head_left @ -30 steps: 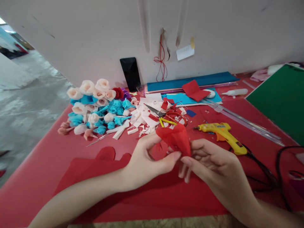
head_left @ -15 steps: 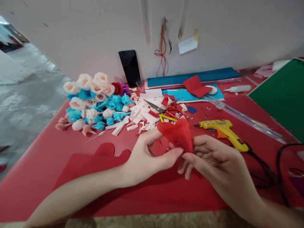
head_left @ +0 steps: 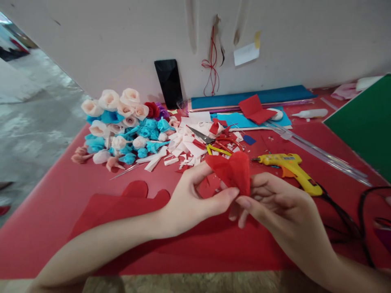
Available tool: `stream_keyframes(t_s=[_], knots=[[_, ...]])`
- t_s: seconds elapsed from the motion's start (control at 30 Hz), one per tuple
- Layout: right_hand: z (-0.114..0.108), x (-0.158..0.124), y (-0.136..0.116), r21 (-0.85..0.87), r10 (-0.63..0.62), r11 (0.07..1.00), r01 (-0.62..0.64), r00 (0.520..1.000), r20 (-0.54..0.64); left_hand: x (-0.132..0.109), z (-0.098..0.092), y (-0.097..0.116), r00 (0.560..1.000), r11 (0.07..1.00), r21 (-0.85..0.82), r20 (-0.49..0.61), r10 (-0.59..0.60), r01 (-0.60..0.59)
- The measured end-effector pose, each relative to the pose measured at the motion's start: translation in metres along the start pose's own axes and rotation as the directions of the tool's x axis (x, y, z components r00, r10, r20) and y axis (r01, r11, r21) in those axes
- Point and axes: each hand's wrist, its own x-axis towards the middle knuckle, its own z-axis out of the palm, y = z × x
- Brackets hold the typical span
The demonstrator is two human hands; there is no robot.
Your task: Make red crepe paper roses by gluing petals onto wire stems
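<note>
A red crepe paper petal [head_left: 233, 173], cupped and narrowing toward its base, is held up over the table between both hands. My left hand [head_left: 195, 199] pinches its lower edge with the thumb, the fingers behind the paper. From the other side my right hand [head_left: 275, 207] grips the base between thumb and fingers. Under my left forearm lies a larger sheet of red crepe paper [head_left: 104, 211] with rounded lobes on its far edge. Just beyond the petal are scissors with yellow and red handles [head_left: 218, 150], partly covered by it.
Blue and pale paper flowers [head_left: 122, 130] crowd the back left. White paper scraps [head_left: 186, 142] spread mid-table. A yellow glue gun [head_left: 290, 167] lies right, its black cord trailing. Behind are a phone [head_left: 169, 83], clear sticks [head_left: 330, 154], a glue bottle [head_left: 311, 113] and a green board [head_left: 363, 126].
The camera view has shifted slightly. Both hands keep their hold on the red petal, which looks a little more upright and spread than before.
</note>
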Motion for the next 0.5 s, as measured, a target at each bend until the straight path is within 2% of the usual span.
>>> stream_keyframes(t_s=[0.5], knots=[[-0.0014,-0.0007,-0.001,0.025,0.006,1.0,-0.007,0.999,0.041,0.0004,0.0,0.0008,0.999,0.999,0.001,-0.021,-0.039,0.039]])
